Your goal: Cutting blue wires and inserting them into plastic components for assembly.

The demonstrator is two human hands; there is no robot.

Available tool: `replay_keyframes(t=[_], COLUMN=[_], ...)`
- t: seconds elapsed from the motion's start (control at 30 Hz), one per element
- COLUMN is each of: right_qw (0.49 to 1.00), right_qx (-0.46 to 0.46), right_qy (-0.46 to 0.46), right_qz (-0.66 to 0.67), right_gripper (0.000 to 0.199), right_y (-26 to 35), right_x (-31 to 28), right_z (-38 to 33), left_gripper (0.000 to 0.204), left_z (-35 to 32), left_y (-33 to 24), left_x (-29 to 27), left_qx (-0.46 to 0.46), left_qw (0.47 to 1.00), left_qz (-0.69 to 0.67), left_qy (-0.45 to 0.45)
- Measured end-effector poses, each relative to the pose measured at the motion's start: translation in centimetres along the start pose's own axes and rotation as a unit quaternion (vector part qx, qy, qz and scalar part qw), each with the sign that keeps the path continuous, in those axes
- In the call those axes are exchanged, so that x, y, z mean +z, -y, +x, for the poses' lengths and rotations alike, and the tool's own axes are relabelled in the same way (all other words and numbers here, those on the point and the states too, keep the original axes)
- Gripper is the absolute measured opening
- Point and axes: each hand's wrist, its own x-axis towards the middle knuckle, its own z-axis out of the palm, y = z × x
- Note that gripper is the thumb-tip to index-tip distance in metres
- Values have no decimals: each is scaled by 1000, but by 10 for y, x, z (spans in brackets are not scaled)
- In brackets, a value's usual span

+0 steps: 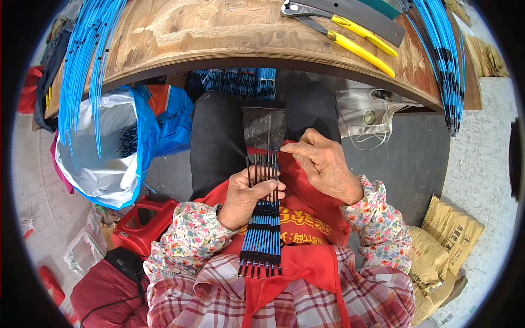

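Held strips (262, 240) partly hide, perhaps touch, the apron (306, 232)

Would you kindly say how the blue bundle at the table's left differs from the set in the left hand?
The left bundle hangs loosely off the table; the held set forms a neat row in the left hand. The left bundle has more strands than the held set. Both are blue and black.

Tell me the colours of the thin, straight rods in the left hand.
Thin rods: blue and black, shown in head view.
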Motion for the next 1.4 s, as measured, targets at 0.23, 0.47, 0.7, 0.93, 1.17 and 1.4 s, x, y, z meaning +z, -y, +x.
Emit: replay_keyframes(t=[0.23, 0.47, 0.7, 0.93, 1.17, 1.4], right_qw=[1000, 999, 992, 991, 992, 992], right_qx=[-11, 9, -28, -28, -8, -29], right_qy=[-9, 1, 25, 19, 17, 12], right_qz=[13, 47, 124, 127, 122, 121], right_gripper=[30, 31, 32, 32, 34, 33], right_y=[0, 3, -12, -7, -4, -8], right_x=[1, 5, 11, 14, 10, 11], right_z=[-1, 1, -1, -1, -4, -4], left_gripper=[14, 13, 12, 14, 15, 15], left_z=[0, 0, -1, -2, -2, -2], left_y=[0, 0, 3, 4, 6, 5], left_x=[1, 1, 0, -2, -1, -3], left_qx=[-3, -4, 18, 12, 16, 10], left_qw=[1000, 1000, 999, 1000, 999, 1000], left_qz=[5, 15, -14, -18, -31, -16], left_qy=[0, 12, -25, -9, -3, 3])
